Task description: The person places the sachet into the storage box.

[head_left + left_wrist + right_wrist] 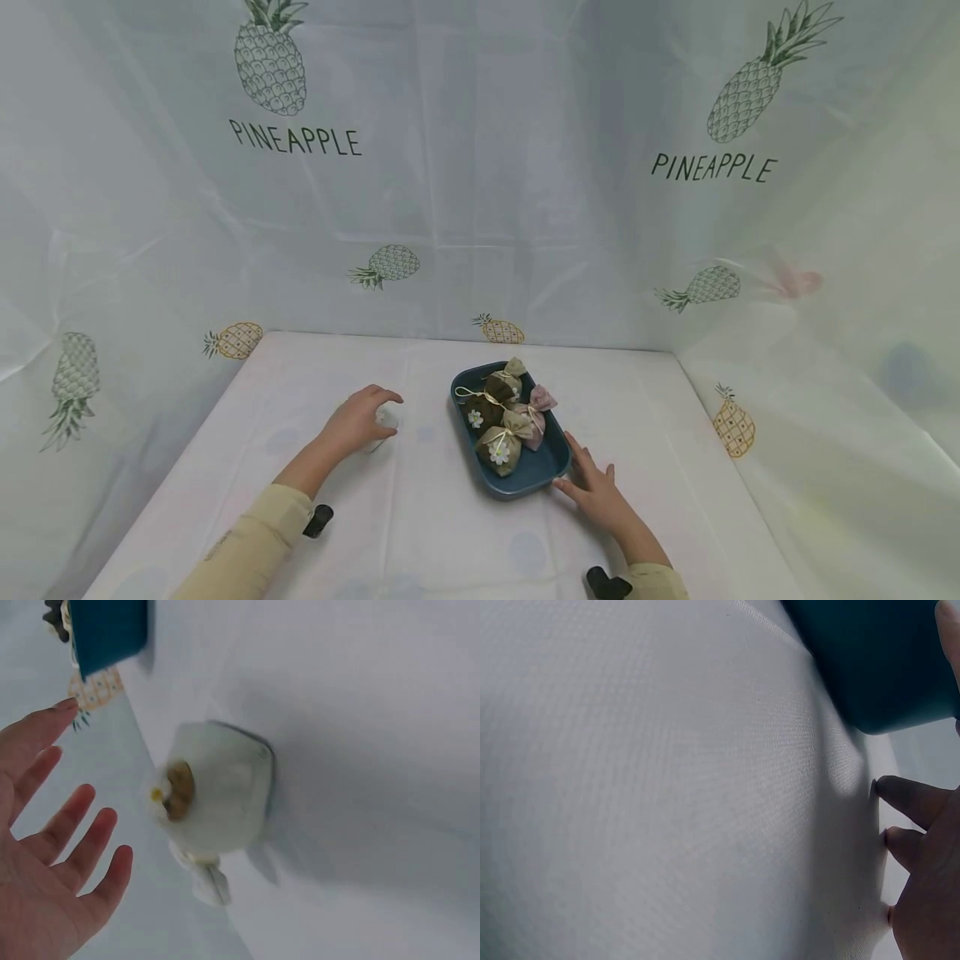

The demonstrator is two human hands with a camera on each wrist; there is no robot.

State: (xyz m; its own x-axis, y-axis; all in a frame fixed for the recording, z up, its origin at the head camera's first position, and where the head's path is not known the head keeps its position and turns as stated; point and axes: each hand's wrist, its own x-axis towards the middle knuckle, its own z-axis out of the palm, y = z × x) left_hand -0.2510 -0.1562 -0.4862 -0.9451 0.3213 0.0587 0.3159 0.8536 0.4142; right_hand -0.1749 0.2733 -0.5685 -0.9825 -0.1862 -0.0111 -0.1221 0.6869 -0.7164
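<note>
A blue tray (pixel 536 475) holds several small drawstring sachets: a dark brown one (pixel 482 412), olive ones including the nearest sachet (pixel 498 451), and a pink one (pixel 533 424). At the tray's near right corner is my right hand (pixel 596 493), fingers spread, thumb and fingertips by its wall. My left hand (pixel 365 422) curves loosely beside a pale translucent, squarish object (pixel 229 787) on the table, left of the tray. In the left wrist view its fingers are spread and apart from that object, which shows a tan patch and a white bit below; its kind is unclear.
A white cloth covers the table (pixel 427 533). Pineapple-printed curtains (pixel 495 208) enclose the back and both sides. Dark wrist camera mounts (pixel 318 521) sit by the sleeves.
</note>
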